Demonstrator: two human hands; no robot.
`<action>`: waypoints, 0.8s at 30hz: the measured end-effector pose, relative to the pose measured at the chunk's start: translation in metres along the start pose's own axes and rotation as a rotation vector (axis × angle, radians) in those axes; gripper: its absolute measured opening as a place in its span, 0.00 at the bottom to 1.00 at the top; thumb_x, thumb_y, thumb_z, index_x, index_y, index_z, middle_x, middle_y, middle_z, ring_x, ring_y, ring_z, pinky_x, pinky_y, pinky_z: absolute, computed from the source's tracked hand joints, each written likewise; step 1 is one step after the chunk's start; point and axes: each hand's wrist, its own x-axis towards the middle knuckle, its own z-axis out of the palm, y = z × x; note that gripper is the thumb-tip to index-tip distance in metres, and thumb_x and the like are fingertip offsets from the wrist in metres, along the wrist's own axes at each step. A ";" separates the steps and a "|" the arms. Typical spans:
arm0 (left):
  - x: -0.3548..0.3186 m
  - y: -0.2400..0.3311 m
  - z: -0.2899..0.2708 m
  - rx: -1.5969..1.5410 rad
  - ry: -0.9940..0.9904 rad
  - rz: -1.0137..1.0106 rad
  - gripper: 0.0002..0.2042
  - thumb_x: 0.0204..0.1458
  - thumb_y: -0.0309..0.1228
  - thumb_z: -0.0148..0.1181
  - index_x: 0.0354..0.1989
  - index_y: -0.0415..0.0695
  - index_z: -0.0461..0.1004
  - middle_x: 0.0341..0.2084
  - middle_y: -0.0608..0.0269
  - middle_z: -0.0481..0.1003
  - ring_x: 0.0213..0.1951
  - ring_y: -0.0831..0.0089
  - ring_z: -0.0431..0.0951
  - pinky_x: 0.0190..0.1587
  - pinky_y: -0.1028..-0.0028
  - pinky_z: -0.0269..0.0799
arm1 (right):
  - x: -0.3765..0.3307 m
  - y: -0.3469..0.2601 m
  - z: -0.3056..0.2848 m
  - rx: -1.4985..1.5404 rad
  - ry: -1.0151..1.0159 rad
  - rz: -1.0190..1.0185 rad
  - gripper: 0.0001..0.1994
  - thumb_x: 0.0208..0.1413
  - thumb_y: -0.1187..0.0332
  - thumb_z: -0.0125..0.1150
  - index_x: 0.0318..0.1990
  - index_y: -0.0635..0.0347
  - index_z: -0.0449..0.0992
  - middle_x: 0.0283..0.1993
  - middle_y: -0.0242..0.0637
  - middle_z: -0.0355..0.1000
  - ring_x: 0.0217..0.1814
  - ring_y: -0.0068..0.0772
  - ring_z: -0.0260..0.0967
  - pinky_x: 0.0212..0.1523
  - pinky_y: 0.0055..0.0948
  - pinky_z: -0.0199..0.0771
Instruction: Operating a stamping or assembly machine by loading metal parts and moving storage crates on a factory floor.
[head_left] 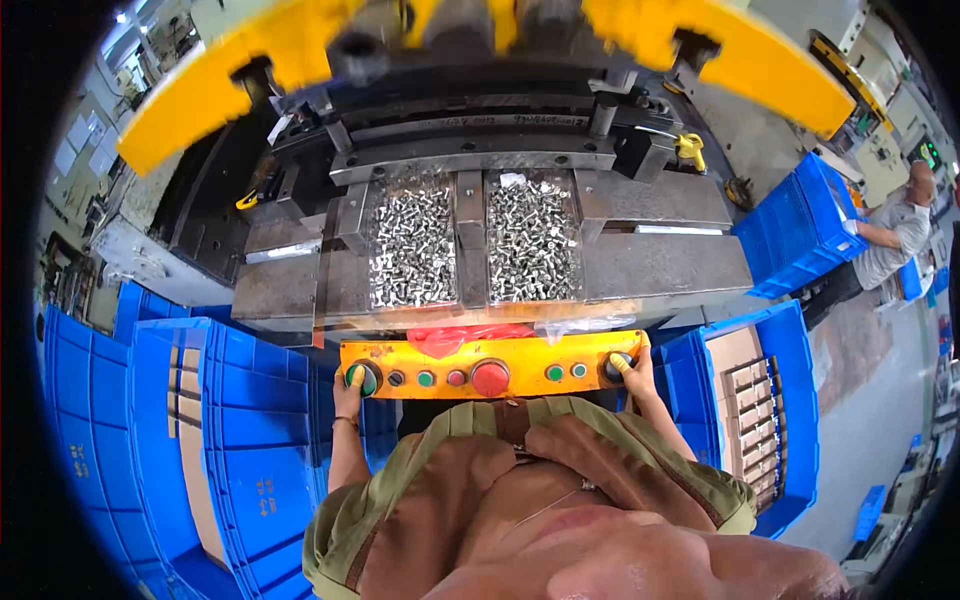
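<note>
Standing at a stamping press, a person sets both hands on the yellow control panel (pixel 490 368) that runs along the machine's front edge, just below the work bed. The left hand (pixel 349 389) curls over the large green button (pixel 363 378) at the panel's left end, thumb and fingers pressed against it; the right hand (pixel 634 374) wraps the matching dark button (pixel 617 366) at the right end in the same way. Between them the panel carries a row of smaller round controls, green and red, with a big red mushroom button (pixel 490 377) near the middle. A crumpled red plastic bag (pixel 462 337) lies along the panel's top edge. Behind it, on the grey steel bed (pixel 660 265), two clear-walled trays (pixel 411 247) sit side by side, each heaped with small shiny metal parts (pixel 533 240). Yellow guard arms (pixel 215 85) arc over the press head above. Blue plastic crates (pixel 250 440) stand stacked on the left, and another blue crate (pixel 790 400) on the right holds rows of flat pieces on cardboard. Farther off at right, another person (pixel 895 235) in a grey shirt bends over more blue crates.
</note>
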 end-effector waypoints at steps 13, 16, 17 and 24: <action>-0.038 0.272 0.019 -0.340 0.404 0.763 0.16 0.57 0.24 0.54 0.54 0.39 0.70 0.46 0.58 0.74 0.45 0.70 0.74 0.49 0.75 0.68 | 0.065 -0.332 -0.024 -0.364 -0.309 -0.749 0.11 0.53 0.72 0.62 0.45 0.63 0.78 0.40 0.34 0.78 0.37 0.25 0.73 0.41 0.23 0.73; -0.006 0.328 0.043 -0.026 0.581 0.887 0.16 0.55 0.24 0.55 0.54 0.40 0.71 0.43 0.59 0.75 0.42 0.71 0.74 0.48 0.75 0.68 | 0.114 -0.388 0.024 -0.093 -0.250 -0.786 0.13 0.53 0.72 0.62 0.47 0.63 0.77 0.44 0.35 0.77 0.41 0.26 0.72 0.44 0.23 0.71; 0.000 0.337 0.049 -0.016 0.490 0.899 0.17 0.55 0.24 0.56 0.54 0.39 0.70 0.46 0.58 0.75 0.44 0.69 0.74 0.49 0.75 0.68 | 0.128 -0.401 0.038 -0.124 -0.244 -0.792 0.14 0.53 0.72 0.62 0.48 0.63 0.76 0.45 0.36 0.76 0.43 0.28 0.72 0.46 0.24 0.71; 0.012 0.322 0.055 -0.121 0.204 0.993 0.18 0.52 0.22 0.56 0.53 0.39 0.71 0.46 0.58 0.76 0.45 0.68 0.74 0.50 0.74 0.67 | 0.177 -0.442 0.084 -0.552 0.021 -0.924 0.15 0.54 0.66 0.61 0.49 0.60 0.76 0.48 0.40 0.76 0.48 0.39 0.72 0.50 0.29 0.70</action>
